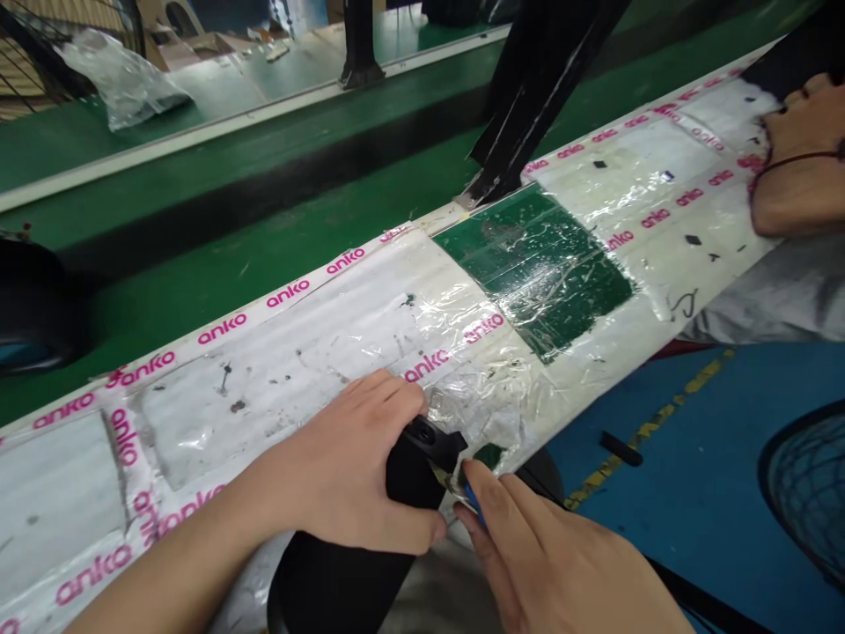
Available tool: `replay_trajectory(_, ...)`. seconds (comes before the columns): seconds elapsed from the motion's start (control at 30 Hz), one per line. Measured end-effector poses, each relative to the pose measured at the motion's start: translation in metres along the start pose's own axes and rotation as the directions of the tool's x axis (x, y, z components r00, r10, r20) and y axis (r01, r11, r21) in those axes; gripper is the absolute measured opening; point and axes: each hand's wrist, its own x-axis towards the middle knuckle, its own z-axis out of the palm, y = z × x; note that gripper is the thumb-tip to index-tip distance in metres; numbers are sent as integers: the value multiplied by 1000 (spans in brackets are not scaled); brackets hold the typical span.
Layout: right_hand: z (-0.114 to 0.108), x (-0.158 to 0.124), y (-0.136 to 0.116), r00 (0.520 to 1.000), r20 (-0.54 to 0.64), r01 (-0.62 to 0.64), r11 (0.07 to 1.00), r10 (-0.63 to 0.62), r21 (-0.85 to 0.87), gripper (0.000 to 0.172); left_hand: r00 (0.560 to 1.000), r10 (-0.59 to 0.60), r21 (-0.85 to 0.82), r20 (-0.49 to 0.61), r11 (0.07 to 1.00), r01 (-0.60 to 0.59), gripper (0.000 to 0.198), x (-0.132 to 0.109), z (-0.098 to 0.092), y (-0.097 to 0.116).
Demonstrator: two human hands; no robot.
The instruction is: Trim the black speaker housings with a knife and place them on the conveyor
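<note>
My left hand (356,462) is wrapped over the upper end of a long black part with rounded ends (347,581), its thumb along the near side. That part is tilted across the near edge of the bench, and a small dark tab sticks out at its tip. Close against this tip, my right hand (538,537) pinches a small blue-handled tool (473,504). A thin metal piece shows between the tool and the tab, but the fingers hide most of it, so its exact kind is unclear.
The bench ledge (317,326) is covered in white sheet and pink-lettered tape. A green conveyor belt (277,220) runs behind it, with a black post (528,106). Another person's hand (802,150) rests at right. A mesh basket (809,493) stands over the blue floor.
</note>
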Motion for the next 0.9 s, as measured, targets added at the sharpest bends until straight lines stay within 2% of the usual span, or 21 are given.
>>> replay_trajectory(0.3, 3, -8, -1, 999, 35, 11, 1000, -10, -29, 36, 1000, -12, -28, -2, 1000, 12, 44, -2, -1, -1)
replay_trajectory(0.5, -1, -1, -4, 999, 49, -6, 997, 9, -75, 36, 1000, -16, -24, 3, 1000, 16, 43, -1, -1, -1)
replay_trajectory(0.7, 4, 8, -7, 999, -18, -36, 998, 35, -55, 29, 1000, 3, -1, 11, 1000, -3, 41, -2, 1, 1)
replay_trajectory(0.83, 11, 8, -7, 997, -35, -79, 992, 76, -99, 38, 999, -5, -18, 39, 1000, 6, 38, -3, 2, 0)
replay_trajectory(0.9, 6, 11, -4, 998, 2, -64, 992, 65, -105, 39, 999, -13, -24, 42, 1000, 14, 37, -3, 2, 0)
